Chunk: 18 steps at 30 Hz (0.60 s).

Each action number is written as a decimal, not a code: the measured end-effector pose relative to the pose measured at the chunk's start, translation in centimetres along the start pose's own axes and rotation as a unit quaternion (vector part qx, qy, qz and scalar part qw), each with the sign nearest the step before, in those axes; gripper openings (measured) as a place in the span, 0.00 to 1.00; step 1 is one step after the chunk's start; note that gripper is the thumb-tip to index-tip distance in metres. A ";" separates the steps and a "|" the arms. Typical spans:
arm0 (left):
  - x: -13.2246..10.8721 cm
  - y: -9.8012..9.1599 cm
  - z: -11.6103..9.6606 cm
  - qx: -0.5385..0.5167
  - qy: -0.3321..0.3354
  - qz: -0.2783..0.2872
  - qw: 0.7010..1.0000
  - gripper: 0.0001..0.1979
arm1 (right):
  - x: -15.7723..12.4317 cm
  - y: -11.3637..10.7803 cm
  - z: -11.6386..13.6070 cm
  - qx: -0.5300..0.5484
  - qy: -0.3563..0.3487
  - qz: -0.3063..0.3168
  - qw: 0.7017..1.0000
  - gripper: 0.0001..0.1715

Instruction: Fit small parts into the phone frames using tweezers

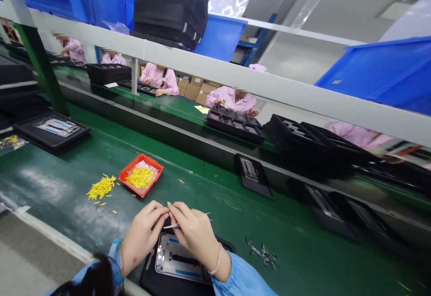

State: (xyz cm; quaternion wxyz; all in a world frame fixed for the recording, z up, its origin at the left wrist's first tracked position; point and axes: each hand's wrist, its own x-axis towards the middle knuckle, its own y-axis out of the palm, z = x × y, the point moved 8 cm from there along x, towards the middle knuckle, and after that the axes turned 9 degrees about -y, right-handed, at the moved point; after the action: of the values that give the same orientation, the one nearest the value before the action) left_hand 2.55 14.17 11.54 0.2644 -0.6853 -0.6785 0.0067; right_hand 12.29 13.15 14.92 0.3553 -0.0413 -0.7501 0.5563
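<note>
My left hand point(143, 231) and my right hand point(195, 231) meet fingertip to fingertip above a phone frame point(183, 260). Both are closed in a pinch; whatever small piece lies between the fingertips is too hidden to name. A thin pale pair of tweezers point(171, 226) runs under the right hand's fingers, its two points sticking out on the far side. The silver phone frame, with blue strips and a black band, lies on a black tray point(151, 278), partly covered by my right hand and wrist.
Yellow small pieces fill a red tray point(159, 170), with a loose yellow pile point(101, 187) beside it. Small metallic parts point(264, 253) lie at right. Black trays with frames point(252, 174) line the green bench's far side. Co-workers in pink sit beyond the rail point(188, 60).
</note>
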 end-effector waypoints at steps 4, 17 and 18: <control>0.4 -1.5 0.6 0.014 -0.021 -0.034 0.999 0.10 | 1.3 1.1 -0.8 0.040 -0.013 -0.027 0.999 0.16; 2.2 -7.4 7.4 0.055 -0.155 -0.150 0.975 0.13 | 9.4 9.0 -9.4 0.258 0.255 0.037 0.931 0.06; 2.2 -7.5 7.4 0.053 -0.154 -0.147 0.976 0.13 | 9.7 9.2 -9.3 0.267 0.252 0.035 0.930 0.04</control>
State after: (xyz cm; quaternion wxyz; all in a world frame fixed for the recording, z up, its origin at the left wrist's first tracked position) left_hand -6.94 18.40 8.79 0.1910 -0.5534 -0.8033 0.1093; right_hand 7.37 28.51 12.89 0.5105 -0.1103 -0.4581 0.7193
